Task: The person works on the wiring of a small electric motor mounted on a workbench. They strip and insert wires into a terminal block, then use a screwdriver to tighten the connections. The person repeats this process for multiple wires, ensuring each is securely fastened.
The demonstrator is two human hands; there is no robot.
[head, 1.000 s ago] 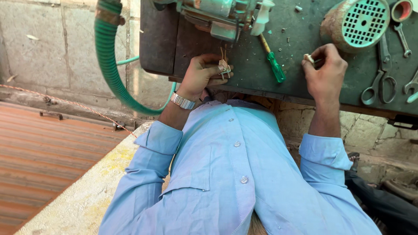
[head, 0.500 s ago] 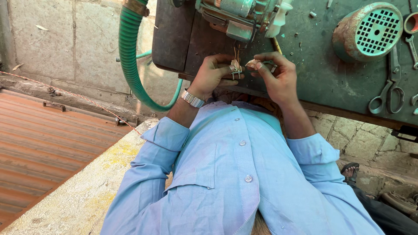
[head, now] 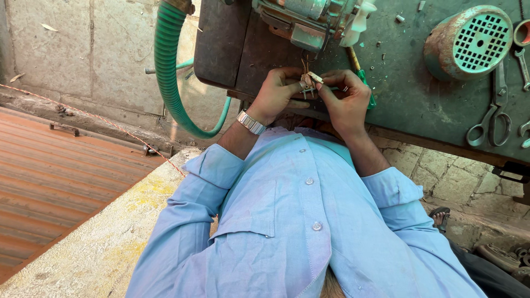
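Wire bundle point(head: 305, 83) at upper centre, pinched by left hand point(head: 279, 91); right hand point(head: 348, 99) pinches its small connector. Motor point(head: 309, 19) open on worktop point(head: 419, 105); wiring unfinished.

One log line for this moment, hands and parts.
left hand: pinching wire ends | right hand: fingers on same wires | motor: on bench

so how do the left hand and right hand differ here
The left hand has a metal wristwatch at its wrist; the right hand has a bare wrist. The left hand pinches a small bundle of wires, while the right hand brings a thin tool to that bundle. The right hand shows a ring on one finger; none is visible on the left. Both meet at the edge of the green workbench, sleeves rolled up.
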